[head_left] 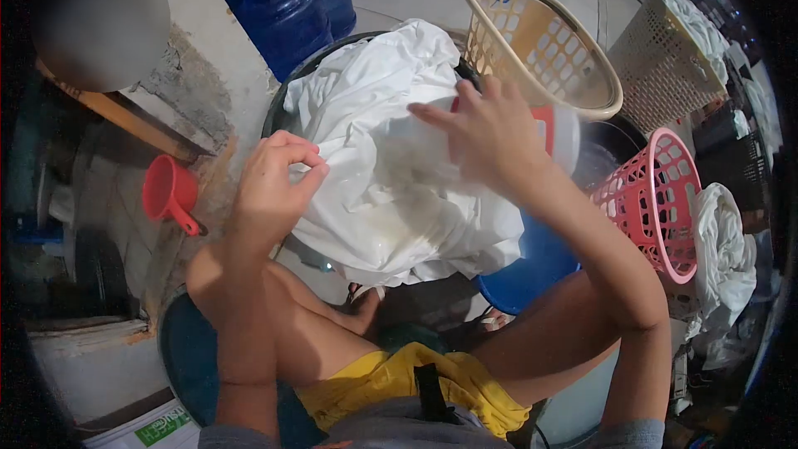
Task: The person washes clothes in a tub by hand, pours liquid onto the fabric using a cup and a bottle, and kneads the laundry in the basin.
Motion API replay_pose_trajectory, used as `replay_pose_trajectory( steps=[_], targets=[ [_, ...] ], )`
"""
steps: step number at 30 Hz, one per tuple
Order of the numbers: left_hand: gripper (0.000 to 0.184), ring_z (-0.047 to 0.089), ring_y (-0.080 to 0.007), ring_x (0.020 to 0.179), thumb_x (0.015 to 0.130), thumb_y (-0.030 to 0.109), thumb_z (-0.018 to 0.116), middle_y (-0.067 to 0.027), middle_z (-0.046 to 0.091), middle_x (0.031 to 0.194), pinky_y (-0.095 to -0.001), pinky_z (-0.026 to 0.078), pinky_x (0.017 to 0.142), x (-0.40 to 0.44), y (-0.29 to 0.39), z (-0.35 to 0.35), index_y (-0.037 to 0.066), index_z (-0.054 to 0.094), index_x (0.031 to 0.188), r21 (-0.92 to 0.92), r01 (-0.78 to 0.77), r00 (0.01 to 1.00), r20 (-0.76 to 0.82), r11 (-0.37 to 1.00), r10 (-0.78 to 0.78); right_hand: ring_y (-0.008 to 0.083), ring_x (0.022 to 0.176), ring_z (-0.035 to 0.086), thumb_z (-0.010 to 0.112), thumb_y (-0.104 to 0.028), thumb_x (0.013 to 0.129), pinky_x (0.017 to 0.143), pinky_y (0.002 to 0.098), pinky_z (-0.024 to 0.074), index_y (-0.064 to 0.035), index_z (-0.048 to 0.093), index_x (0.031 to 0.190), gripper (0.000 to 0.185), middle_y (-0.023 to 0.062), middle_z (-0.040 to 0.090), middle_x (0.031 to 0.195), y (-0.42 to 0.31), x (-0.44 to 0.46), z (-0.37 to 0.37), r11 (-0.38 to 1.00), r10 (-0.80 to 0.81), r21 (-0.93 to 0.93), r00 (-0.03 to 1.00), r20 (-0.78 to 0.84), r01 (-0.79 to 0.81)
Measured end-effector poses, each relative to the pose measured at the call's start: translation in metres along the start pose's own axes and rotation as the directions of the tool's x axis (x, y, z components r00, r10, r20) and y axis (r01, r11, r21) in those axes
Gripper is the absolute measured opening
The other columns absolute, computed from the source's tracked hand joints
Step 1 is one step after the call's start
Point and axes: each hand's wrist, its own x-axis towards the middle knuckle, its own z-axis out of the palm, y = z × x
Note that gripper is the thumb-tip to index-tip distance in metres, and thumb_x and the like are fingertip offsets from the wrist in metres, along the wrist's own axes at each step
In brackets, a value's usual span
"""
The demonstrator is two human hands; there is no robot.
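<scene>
A large white cloth [357, 150] is heaped over a dark round tub [278, 104], with a wet, slightly yellowish patch near its middle. My left hand [278, 187] is at the cloth's left edge, thumb and fingertips pinched together; whether fabric is between them is hard to make out. Over the cloth's right side is my right hand [490, 133], blurred by motion, its fingers spread. Just behind that hand is a white and red container [565, 137], also blurred; the hand does not visibly grip it.
A blue basin [540, 262] sits at the cloth's lower right. Baskets stand at the right: beige [611, 87], pink [657, 199] and a tall one [657, 58]. A red dipper [170, 191] lies left, beside a wall ledge. Blue water bottles [295, 17] stand behind.
</scene>
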Motion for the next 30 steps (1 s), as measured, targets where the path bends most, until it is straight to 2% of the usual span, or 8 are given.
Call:
replay_pose_trajectory(
  steps=[7, 10, 18, 22, 23, 25, 28, 30],
  targets=[
    [0.008, 0.06, -0.0289, 0.09, 0.076, 0.008, 0.069, -0.0134, 0.063, 0.092, -0.0361, 0.045, 0.083, 0.0, -0.002, 0.0, 0.001, 0.066, 0.078, 0.038, -0.019, 1.0, -0.01, 0.999, 0.019, 0.0268, 0.096, 0.055, 0.077, -0.026, 0.061, 0.087, 0.0389, 0.0403, -0.0384, 0.052, 0.129, 0.074, 0.0067, 0.056, 0.102, 0.018, -0.011, 0.014, 0.998, -0.057, -0.008, 0.997, -0.055, 0.057],
    [0.01, 0.061, -0.0263, 0.09, 0.076, 0.007, 0.071, -0.0133, 0.064, 0.093, -0.0329, 0.045, 0.081, 0.0, -0.004, -0.005, 0.001, 0.067, 0.081, 0.057, -0.011, 1.0, 0.006, 0.998, 0.011, 0.0275, 0.096, 0.055, 0.079, -0.029, 0.056, 0.086, 0.0392, 0.0417, -0.0386, 0.051, 0.13, 0.079, 0.0068, 0.057, 0.101, 0.012, -0.035, 0.0, 0.984, -0.102, 0.155, 0.994, 0.046, 0.093],
    [0.01, 0.058, -0.029, 0.093, 0.071, 0.007, 0.073, -0.0109, 0.061, 0.097, -0.0364, 0.045, 0.082, -0.002, 0.0, -0.001, 0.004, 0.066, 0.078, 0.164, -0.071, 0.982, -0.164, 0.984, 0.098, 0.0276, 0.097, 0.057, 0.081, -0.036, 0.052, 0.084, 0.0389, 0.0442, -0.0401, 0.054, 0.127, 0.08, 0.0062, 0.059, 0.1, 0.01, -0.076, -0.043, 0.951, -0.284, 0.232, 0.866, 0.412, 0.202],
    [0.016, 0.054, -0.0286, 0.091, 0.068, 0.014, 0.076, -0.009, 0.058, 0.093, -0.0366, 0.044, 0.081, -0.012, 0.031, 0.011, 0.007, 0.065, 0.076, 0.124, -0.292, 0.953, 0.119, 0.948, 0.278, 0.0284, 0.1, 0.057, 0.078, -0.038, 0.058, 0.088, 0.0394, 0.0427, -0.0394, 0.055, 0.127, 0.073, 0.0067, 0.059, 0.102, 0.009, -0.085, -0.026, 0.983, -0.169, 0.111, 0.95, 0.263, 0.145],
    [0.018, 0.053, -0.0283, 0.09, 0.067, 0.017, 0.078, -0.0085, 0.056, 0.091, -0.0365, 0.044, 0.08, -0.019, 0.034, 0.02, 0.008, 0.065, 0.076, 0.04, -0.336, 0.915, 0.25, 0.941, 0.316, 0.0283, 0.101, 0.057, 0.076, -0.035, 0.06, 0.089, 0.0393, 0.0419, -0.0384, 0.055, 0.127, 0.07, 0.0078, 0.059, 0.102, 0.008, -0.084, -0.03, 0.983, -0.171, 0.117, 0.937, 0.305, 0.142],
    [0.02, 0.05, -0.0284, 0.09, 0.065, 0.018, 0.077, -0.008, 0.054, 0.09, -0.0369, 0.043, 0.08, -0.035, 0.045, 0.044, 0.007, 0.063, 0.073, 0.116, -0.376, 0.854, 0.43, 0.919, 0.294, 0.0288, 0.101, 0.057, 0.077, -0.033, 0.058, 0.089, 0.0399, 0.0423, -0.0383, 0.054, 0.128, 0.073, 0.0086, 0.059, 0.103, 0.009, -0.08, -0.044, 0.976, -0.189, 0.176, 0.907, 0.377, 0.13],
    [0.017, 0.048, -0.0287, 0.091, 0.064, 0.014, 0.075, -0.0085, 0.052, 0.09, -0.0377, 0.042, 0.078, -0.047, 0.036, 0.069, 0.007, 0.061, 0.069, 0.227, -0.468, 0.823, 0.465, 0.854, 0.327, 0.0299, 0.102, 0.057, 0.077, -0.031, 0.055, 0.091, 0.0408, 0.043, -0.0383, 0.053, 0.13, 0.079, 0.0094, 0.059, 0.104, 0.016, -0.082, -0.039, 0.971, -0.162, 0.229, 0.899, 0.407, 0.071],
    [0.013, 0.048, -0.03, 0.089, 0.065, 0.009, 0.072, -0.0104, 0.053, 0.088, -0.0379, 0.042, 0.078, -0.04, 0.024, 0.062, 0.006, 0.06, 0.066, 0.196, -0.389, 0.894, 0.317, 0.9, 0.317, 0.0308, 0.102, 0.057, 0.078, -0.031, 0.053, 0.091, 0.0413, 0.0435, -0.0382, 0.052, 0.131, 0.083, 0.0099, 0.059, 0.105, 0.026, -0.082, -0.037, 0.972, -0.119, 0.234, 0.908, 0.401, 0.024]
  ],
)
